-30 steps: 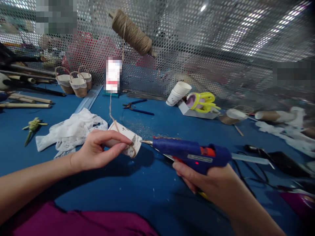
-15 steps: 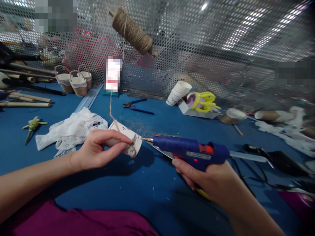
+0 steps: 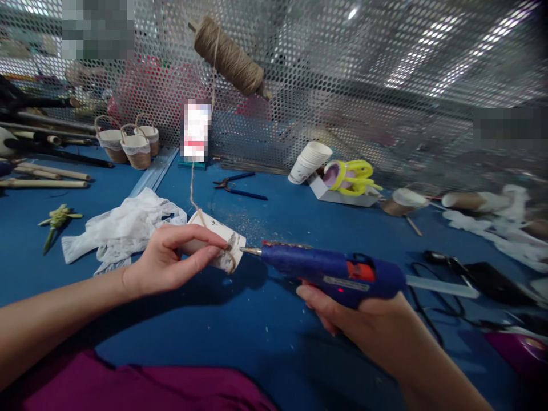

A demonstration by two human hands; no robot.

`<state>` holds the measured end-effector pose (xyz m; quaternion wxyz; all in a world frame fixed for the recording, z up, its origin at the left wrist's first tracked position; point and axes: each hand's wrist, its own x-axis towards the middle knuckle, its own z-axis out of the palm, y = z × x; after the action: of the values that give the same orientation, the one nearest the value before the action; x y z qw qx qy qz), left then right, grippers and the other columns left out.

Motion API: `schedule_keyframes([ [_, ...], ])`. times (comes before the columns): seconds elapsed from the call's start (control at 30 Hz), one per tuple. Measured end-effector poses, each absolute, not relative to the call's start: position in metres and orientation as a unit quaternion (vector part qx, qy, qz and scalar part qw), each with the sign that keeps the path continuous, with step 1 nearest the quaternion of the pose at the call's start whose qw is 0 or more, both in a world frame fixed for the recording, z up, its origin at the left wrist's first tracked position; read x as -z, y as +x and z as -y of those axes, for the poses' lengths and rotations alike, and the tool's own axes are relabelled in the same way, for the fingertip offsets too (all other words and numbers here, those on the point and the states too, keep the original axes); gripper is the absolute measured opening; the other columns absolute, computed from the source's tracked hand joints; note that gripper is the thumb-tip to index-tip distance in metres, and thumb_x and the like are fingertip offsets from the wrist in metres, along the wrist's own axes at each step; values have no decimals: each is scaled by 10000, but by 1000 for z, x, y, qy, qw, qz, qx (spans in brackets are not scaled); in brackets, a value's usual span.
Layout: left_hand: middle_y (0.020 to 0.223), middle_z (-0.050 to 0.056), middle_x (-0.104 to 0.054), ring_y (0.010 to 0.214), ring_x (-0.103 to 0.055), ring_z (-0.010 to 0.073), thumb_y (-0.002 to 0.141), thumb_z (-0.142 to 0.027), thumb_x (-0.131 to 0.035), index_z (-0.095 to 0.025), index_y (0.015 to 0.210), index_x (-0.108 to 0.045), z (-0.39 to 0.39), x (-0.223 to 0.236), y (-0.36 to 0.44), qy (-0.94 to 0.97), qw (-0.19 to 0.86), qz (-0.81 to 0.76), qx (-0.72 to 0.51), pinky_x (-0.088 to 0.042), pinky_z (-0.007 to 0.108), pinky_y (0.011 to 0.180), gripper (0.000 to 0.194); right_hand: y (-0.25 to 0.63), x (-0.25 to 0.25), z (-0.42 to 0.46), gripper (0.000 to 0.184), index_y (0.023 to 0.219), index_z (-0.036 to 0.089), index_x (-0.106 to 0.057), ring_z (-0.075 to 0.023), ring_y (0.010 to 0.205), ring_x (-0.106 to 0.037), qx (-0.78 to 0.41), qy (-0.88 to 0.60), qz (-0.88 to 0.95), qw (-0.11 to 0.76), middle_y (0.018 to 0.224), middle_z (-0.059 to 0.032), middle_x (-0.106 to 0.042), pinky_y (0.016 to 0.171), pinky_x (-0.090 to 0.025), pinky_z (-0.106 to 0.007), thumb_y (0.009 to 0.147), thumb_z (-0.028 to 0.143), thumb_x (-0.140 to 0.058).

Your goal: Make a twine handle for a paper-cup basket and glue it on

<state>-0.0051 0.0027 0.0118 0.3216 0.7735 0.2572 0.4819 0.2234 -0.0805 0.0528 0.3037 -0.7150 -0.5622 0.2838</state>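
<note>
My left hand (image 3: 175, 257) is closed on a white printed paper cup (image 3: 216, 226), tilted on its side, with thumb and forefinger pressing twine (image 3: 232, 261) against it near the base. The twine runs from the cup back up to a spool (image 3: 229, 57) hanging at the mesh. In my right hand (image 3: 355, 319) is a blue hot glue gun (image 3: 317, 264), a clear glue stick (image 3: 440, 285) poking out of its rear. The nozzle tip is at the cup's edge, close to the twine; whether it touches I cannot tell.
White lace (image 3: 128, 228) lies left of the cup. Blue-handled pliers (image 3: 240, 185) lie behind it. Small twine-wrapped baskets (image 3: 137, 151) stand at the back left beside sticks (image 3: 47, 184). Stacked paper cups (image 3: 309, 162) and a yellow-handled tool (image 3: 355, 177) are at the back right, near cords (image 3: 428, 319).
The glue gun has shifted slightly left and down, its nozzle now over the cup's edge. The shiny blade and yellow handle seen beneath it earlier no longer show. My left hand stays nearly still.
</note>
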Motion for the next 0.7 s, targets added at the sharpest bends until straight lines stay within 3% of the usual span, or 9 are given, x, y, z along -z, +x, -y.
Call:
schedule_keyframes([
  [0.2, 559, 16, -687, 408, -574, 69, 754, -112, -577, -134, 810, -668, -3, -12, -5, 774, 321, -259, -480, -456, 117, 390, 109, 229, -51, 74, 391, 434, 224, -452, -104, 356, -476, -270, -706, 589, 285, 371, 37, -472, 429, -452, -235, 668, 485, -627],
  [0.7, 600, 22, -703, 446, -610, 71, 747, -83, -577, -133, 807, -662, -1, -13, -5, 771, 325, -257, -483, -473, 106, 422, 115, 224, -55, 69, 305, 516, 215, -504, -99, 385, -454, -345, -693, 567, 282, 374, 48, -467, 447, -405, -230, 714, 433, -584],
])
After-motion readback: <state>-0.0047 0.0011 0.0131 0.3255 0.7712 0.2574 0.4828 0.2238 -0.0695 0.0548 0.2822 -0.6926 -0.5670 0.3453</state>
